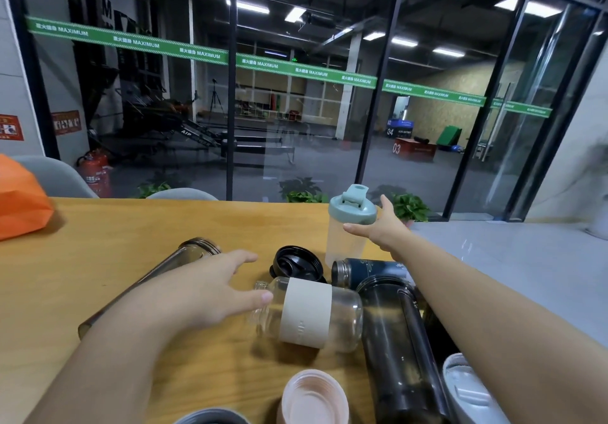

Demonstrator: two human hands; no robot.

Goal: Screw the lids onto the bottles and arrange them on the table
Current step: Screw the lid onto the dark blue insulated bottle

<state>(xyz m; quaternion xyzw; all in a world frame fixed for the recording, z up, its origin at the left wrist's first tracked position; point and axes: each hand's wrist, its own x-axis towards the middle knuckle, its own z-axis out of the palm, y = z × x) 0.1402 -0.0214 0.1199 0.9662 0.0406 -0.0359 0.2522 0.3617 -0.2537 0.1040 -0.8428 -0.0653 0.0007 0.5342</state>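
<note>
Nearest the camera, at the bottom edge, a pink cup (312, 399) lies with its ribbed mouth facing up, beside a grey rim (210, 416) to its left and a white lid (467, 390) to its right. Just beyond them a tall dark bottle (398, 344) lies on its side on the wooden surface (98, 259), running away from the camera, uncapped as far as can be seen.

Left of the dark bottle, touching it, lies a clear bottle (309, 313) with a white sleeve round its middle, its open neck pointing left. The left hand (210, 289) hovers at that neck with its fingers spread and loosely bent; the thumb tip sits right at the neck, and whether it touches the glass I cannot tell. Under the left forearm a smoky bottle (184, 256) lies slanted, its open threaded mouth toward the far left.

Behind the clear bottle a black lid (296, 264) lies upside down, and just to its right a navy bottle (368, 270) lies on its side with a metal neck pointing left.

Farther off, near the surface's far right corner, a shaker (348, 236) stands upright with its teal lid (352, 210) on. The right hand (381, 226) reaches out to it, fingers straight and parted, thumb against the front just under the lid and the other fingers behind; it holds nothing firmly that I can see.

At the far left an orange bag (19, 203) rests on the surface. Beyond stands a glass wall (296, 94).
</note>
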